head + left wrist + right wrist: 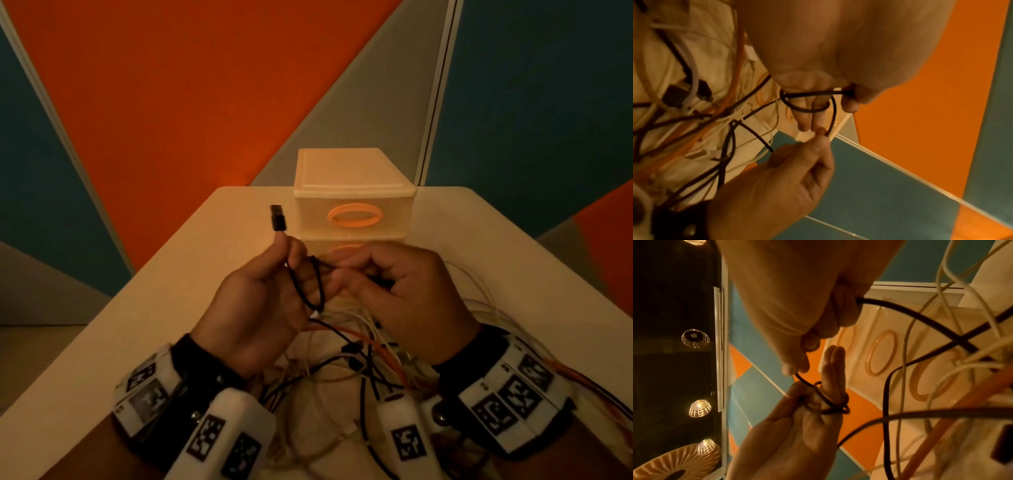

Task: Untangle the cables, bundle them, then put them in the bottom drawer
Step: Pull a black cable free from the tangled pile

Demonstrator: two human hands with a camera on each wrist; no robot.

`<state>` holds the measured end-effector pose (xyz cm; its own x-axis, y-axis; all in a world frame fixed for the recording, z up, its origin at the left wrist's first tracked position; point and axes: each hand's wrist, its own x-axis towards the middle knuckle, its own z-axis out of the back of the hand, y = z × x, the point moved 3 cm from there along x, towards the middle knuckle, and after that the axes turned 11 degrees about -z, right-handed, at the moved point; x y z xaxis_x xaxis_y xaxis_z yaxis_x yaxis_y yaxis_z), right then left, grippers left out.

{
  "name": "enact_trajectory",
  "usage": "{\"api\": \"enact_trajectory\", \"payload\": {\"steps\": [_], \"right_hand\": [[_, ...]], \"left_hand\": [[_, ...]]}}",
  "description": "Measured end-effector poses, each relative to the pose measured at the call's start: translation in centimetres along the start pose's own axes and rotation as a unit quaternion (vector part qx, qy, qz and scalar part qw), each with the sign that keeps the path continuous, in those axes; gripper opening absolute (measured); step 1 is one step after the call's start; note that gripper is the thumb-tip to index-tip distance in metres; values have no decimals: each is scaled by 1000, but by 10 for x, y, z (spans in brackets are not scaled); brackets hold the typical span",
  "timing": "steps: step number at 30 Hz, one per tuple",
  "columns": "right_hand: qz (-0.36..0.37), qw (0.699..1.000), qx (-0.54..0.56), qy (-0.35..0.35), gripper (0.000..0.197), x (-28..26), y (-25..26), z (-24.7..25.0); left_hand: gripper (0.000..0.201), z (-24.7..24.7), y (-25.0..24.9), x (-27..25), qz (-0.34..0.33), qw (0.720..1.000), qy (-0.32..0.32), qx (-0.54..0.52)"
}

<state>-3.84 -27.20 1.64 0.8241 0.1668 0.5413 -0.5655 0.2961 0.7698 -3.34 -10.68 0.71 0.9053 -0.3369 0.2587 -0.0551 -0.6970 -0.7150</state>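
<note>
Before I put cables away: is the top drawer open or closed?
Closed. The top drawer front sits flush with the drawer unit frame, not pulled out.

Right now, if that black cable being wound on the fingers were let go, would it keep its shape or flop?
Probably flop. The black cable bends into tight loops round the left hand's fingers, so it looks limp. The loops may spring loose once the left hand and right hand release it. Its USB plug pokes up stiffly and would likely drop first.
</note>
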Motion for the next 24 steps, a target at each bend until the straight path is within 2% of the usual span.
{"api": "enact_trajectory", "payload": {"steps": [2, 4, 7, 9, 12, 15, 19, 22, 24], "right_hand": [[-4, 999, -10, 50, 3, -3, -4, -9], [-43, 994, -37, 91, 11, -5, -10, -16], [-101, 969, -173, 143, 25, -7, -19, -20], [-111, 960, -223, 126, 26, -6, -22, -18], [-122, 972, -176, 92, 29, -4, -25, -15], [-118, 975, -136, 134, 16, -6, -30, -16], [-116, 966, -139, 184, 9, -5, -35, -19], [-117, 974, -133, 138, 9, -4, -39, -17], [-137, 977, -136, 93, 18, -4, -42, -15]], "left_hand": [[38, 1, -6, 1, -14, 999, -26, -39], [38, 6, -7, 2, -34, 994, -71, -72], [36, 15, -7, 2, -54, 990, -84, -104], [37, 20, -9, 5, -61, 990, -75, -106], [38, 21, -12, 5, -66, 992, -82, -64], [38, 18, -16, 5, -81, 993, -81, -12], [37, 17, -22, 10, -110, 987, -78, 83], [37, 15, -25, 20, -122, 985, -53, 106], [37, 13, -27, 27, -129, 982, -37, 136]]}}
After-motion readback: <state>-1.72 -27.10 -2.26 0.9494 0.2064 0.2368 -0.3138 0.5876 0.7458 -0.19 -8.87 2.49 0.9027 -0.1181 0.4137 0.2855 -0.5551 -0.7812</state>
